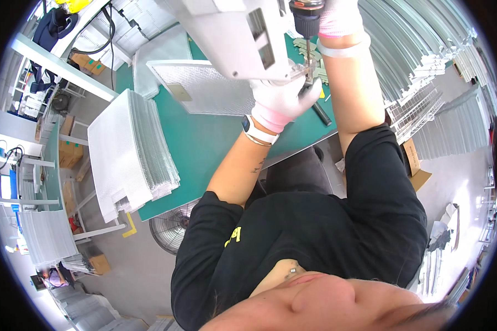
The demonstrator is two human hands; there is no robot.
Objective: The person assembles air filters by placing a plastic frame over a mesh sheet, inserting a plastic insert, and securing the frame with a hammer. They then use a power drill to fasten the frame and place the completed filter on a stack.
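Note:
My left hand point(279, 102), in a white glove with a pink cuff, grips the right end of a silver mesh panel point(215, 91) with a thin metal frame. Its thumb sticks out to the right; the fingers are partly hidden. The panel leans tilted over the green table, below a large light-grey machine body point(232, 36). At the top edge my gloved right hand point(339, 19) is closed round a power screwdriver point(307, 19) with a black chuck. A thin bit points down from it beside a small metal fixture point(303, 70), close above my left thumb.
Stacked mesh panels point(124, 154) overhang the left side of the green table point(204, 143). Long stacked metal strips point(408, 44) rise at right. Pale green pieces point(331, 73) and a black-handled tool point(321, 113) lie near my hands. A floor fan point(174, 226) stands below the table edge.

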